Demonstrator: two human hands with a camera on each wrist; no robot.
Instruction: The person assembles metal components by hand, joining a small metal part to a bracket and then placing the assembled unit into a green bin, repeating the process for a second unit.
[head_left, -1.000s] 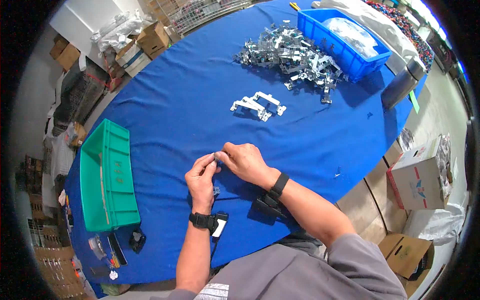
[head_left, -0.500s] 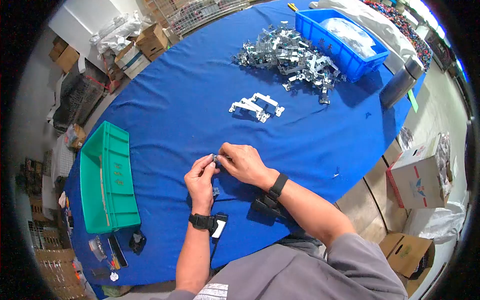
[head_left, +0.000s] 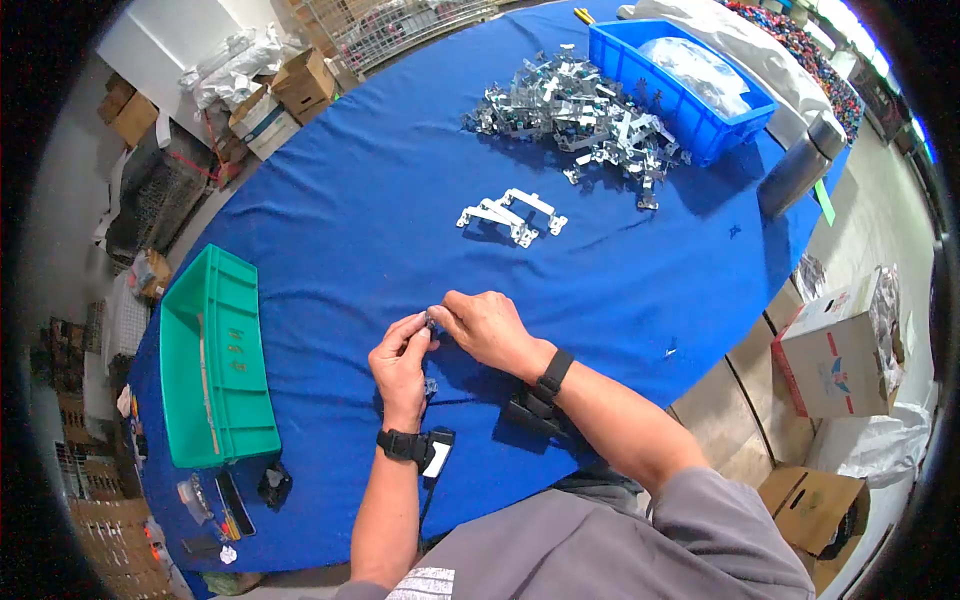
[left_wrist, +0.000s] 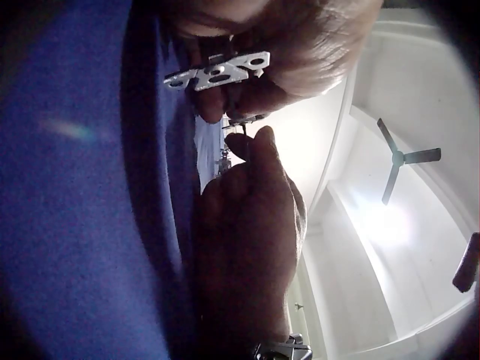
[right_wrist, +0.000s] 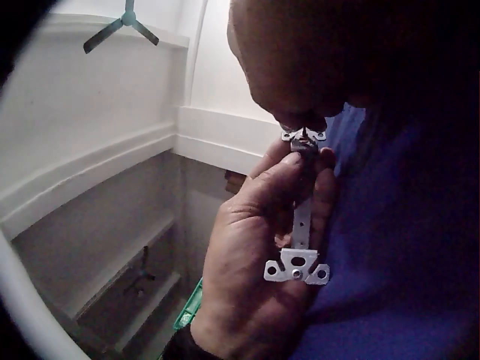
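My left hand holds a slim metal bracket lengthwise, thumb and fingers closed round its strip. The bracket's near end, a flat plate with several holes, sticks out by the palm. At the far end, my right hand meets the left fingertips; its thumb and forefinger pinch a small thin piece there. I cannot tell what this piece is. In the right wrist view, the right hand covers part of the bracket's upper end.
Ahead lie a few white-looking brackets and a large heap of metal brackets. A blue bin and a steel flask stand at the back right. On the left are a green crate and a phone.
Both hands stay in nearly the same place. The right fingertips drew slightly off the bracket's far end half a second ago and are now close over it again.
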